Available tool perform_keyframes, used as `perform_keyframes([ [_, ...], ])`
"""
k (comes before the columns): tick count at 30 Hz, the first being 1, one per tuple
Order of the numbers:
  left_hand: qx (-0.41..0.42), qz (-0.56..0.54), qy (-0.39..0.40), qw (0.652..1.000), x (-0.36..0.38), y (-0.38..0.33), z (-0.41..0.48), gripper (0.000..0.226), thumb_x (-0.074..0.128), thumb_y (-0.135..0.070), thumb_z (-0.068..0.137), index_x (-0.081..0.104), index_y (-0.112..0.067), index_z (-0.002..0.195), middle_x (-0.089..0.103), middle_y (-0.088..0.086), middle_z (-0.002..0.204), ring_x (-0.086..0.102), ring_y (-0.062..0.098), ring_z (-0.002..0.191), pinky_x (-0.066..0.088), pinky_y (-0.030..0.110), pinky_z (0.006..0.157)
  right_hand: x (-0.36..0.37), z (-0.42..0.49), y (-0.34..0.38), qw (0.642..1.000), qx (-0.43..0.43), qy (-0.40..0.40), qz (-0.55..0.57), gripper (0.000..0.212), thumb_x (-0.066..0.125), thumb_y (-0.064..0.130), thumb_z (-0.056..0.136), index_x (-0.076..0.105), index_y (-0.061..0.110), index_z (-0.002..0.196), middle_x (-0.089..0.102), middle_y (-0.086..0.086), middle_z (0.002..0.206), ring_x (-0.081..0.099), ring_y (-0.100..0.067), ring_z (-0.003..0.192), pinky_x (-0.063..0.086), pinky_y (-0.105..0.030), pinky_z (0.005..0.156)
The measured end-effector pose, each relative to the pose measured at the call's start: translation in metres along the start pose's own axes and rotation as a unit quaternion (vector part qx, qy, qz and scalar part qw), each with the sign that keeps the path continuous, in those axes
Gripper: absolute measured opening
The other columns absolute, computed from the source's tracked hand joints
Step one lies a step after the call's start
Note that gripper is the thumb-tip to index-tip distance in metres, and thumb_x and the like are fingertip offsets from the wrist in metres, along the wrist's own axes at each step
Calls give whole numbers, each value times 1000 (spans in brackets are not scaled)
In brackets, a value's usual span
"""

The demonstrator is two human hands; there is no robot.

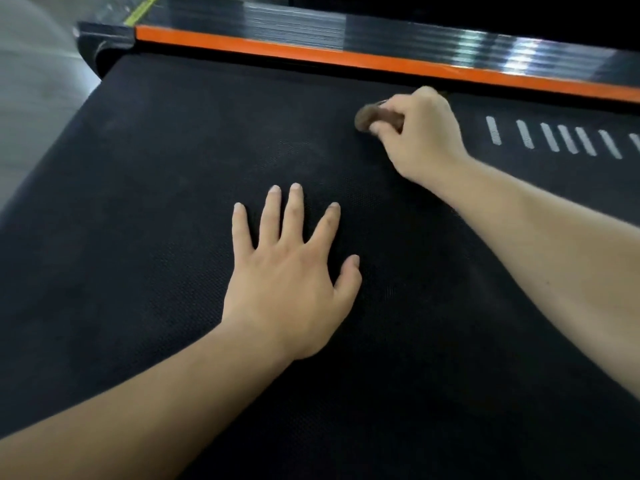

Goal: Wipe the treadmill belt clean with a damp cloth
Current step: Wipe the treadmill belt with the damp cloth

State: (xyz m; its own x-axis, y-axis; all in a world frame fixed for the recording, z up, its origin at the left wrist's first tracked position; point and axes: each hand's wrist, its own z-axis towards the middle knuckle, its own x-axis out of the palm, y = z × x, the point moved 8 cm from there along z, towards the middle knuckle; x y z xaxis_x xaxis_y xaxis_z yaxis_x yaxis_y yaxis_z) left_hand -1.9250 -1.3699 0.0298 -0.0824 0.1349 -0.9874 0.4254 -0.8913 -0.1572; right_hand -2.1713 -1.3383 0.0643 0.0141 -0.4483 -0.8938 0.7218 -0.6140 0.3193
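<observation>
The cloth (372, 118) is a small brownish wad bunched in my right hand (422, 133), pressed onto the far part of the belt (156, 202), near the edge that meets the side rail. My fingers are curled round it and only a rounded end pokes out past them to the left. It looks soft, light and limp, so I'd guess it will bunch and roll under my palm rather than lie flat. Gripped in a ball like this it touches only a little of the belt at a time, and I could open it out if I want a wider sweep. I can't tell how wet it is.

The belt itself is black with a fine woven texture, which I'd expect to drag on the cloth and hold dust in its grain, so firm pressure seems called for. My left hand (294, 271) lies flat on it nearer to me, fingers straight and spread, holding nothing. I judge it's bracing me.

To the right of the cloth runs a row of short white marks (554, 136) printed on the belt. Beyond the cloth sits an orange strip (311, 53) with the ribbed black side rail (311, 22) behind it, a raised edge my knuckles could knock on a far stroke. Grey floor (31, 98) shows off to the left
</observation>
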Motion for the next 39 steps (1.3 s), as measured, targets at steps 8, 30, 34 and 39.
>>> perform_keyframes([
  [8,1,-5,-3,1000,1,0,0,72,11,-67,95,12,-35,160,4,11,169,-9,30,156,-4,60,122,-25,34,-61,985,157,-54,-51,28,60,45,92,67,22,107,62,-13,116,59,-34,107,51,-45,90],
  [30,-9,-9,7,1000,1,1,0,73,8,-70,93,9,-39,159,0,7,170,-11,26,155,-6,57,123,-70,-42,-98,986,156,-40,-37,23,61,44,92,69,23,100,64,-7,104,60,-32,102,49,-40,83],
  [34,-10,-2,7,1000,1,1,0,73,9,-69,93,11,-39,159,3,8,169,-8,27,156,-5,57,123,-53,-85,-49,997,78,-12,-11,25,64,43,91,69,21,101,53,-11,102,54,-30,98,45,-38,85],
  [39,-13,-1,10,1000,3,2,-1,73,10,-69,93,12,-39,159,4,8,169,-7,26,156,-4,57,123,-62,-118,-35,996,-58,51,-38,31,57,51,89,66,21,90,52,-3,88,53,-23,85,46,-39,72],
])
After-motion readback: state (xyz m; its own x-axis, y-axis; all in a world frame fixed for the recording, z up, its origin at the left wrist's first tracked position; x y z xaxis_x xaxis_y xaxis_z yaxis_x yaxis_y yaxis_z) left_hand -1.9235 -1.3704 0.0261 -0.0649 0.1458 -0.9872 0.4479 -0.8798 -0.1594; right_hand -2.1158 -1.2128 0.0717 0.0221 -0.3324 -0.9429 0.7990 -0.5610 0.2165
